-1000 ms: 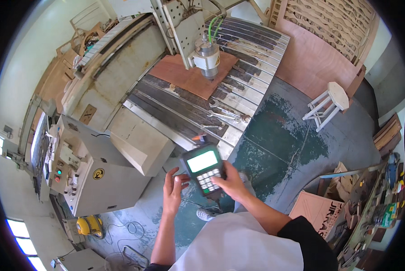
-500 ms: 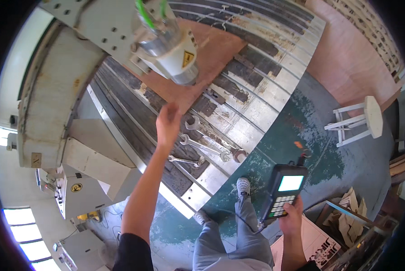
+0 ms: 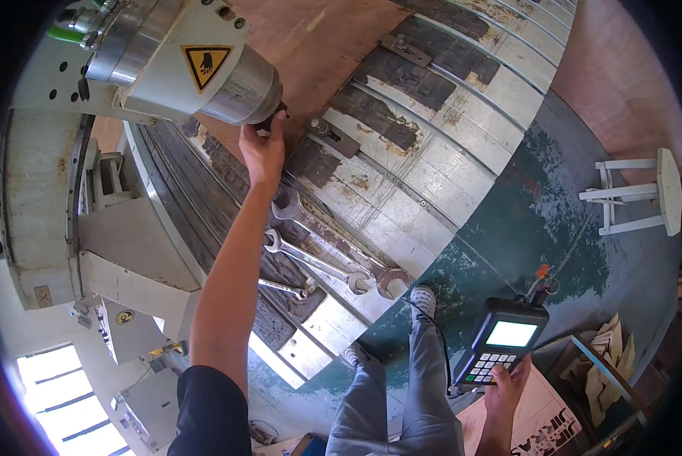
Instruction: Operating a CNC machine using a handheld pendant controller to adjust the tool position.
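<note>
My left hand (image 3: pixel 263 152) reaches up to the lower end of a spindle (image 3: pixel 244 90), fingers closed round the dark nut (image 3: pixel 269 120) at its tip. Thumb and fingertips partly cover that nut. In my right hand (image 3: pixel 506 386) is a black handheld controller (image 3: pixel 499 343) with a lit screen, the thumb resting on its keypad. A brown wooden board (image 3: pixel 310 53) lies on the slotted metal machine bed (image 3: pixel 432 178) under the spindle. Close to my left forearm, a large wrench (image 3: pixel 333 235), a smaller wrench (image 3: pixel 317 262) and a short one (image 3: pixel 284 288) lie on the bed.
A metal clamp (image 3: pixel 333 137) sits at the board's edge. The white stool (image 3: pixel 645 190) stands at the right, near a leaning wooden panel (image 3: pixel 622 83). A cable (image 3: pixel 446 346) hangs from the controller past my leg. Scrap pieces (image 3: pixel 603 368) fill a rack at lower right.
My left hand has moved up from over the bed to the spindle's tip and closed on the nut. The view has come closer to the spindle. The controller stays in my right hand.
</note>
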### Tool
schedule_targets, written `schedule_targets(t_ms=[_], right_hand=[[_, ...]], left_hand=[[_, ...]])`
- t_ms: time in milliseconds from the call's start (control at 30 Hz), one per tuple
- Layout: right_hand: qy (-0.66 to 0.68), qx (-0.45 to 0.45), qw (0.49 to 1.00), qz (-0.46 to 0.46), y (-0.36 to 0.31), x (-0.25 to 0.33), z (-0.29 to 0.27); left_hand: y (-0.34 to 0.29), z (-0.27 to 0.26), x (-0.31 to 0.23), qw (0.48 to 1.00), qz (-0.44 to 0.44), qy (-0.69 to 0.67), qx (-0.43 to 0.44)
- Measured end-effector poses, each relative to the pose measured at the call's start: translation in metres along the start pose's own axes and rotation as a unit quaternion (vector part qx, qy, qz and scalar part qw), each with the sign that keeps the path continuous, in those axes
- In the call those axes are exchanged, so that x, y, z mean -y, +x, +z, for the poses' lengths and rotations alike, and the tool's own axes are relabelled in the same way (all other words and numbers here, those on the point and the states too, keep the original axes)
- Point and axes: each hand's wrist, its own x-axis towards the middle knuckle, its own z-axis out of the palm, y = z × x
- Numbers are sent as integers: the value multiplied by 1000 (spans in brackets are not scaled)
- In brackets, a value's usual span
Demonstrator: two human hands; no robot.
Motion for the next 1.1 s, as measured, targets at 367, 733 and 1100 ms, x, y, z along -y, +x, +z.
schedule_targets(t_ms=[367,733,1100], right_hand=[[-161,89,978,-93,7,26,36],[-158,236,955,-87,11,15,57],[-178,256,946,-88,-2,3,73]], left_hand=[[-3,-10,0,1000,-13,16,-10],[-8,-7,-8,998,-45,-53,-11],[-4,-6,0,1000,19,-2,-15]])
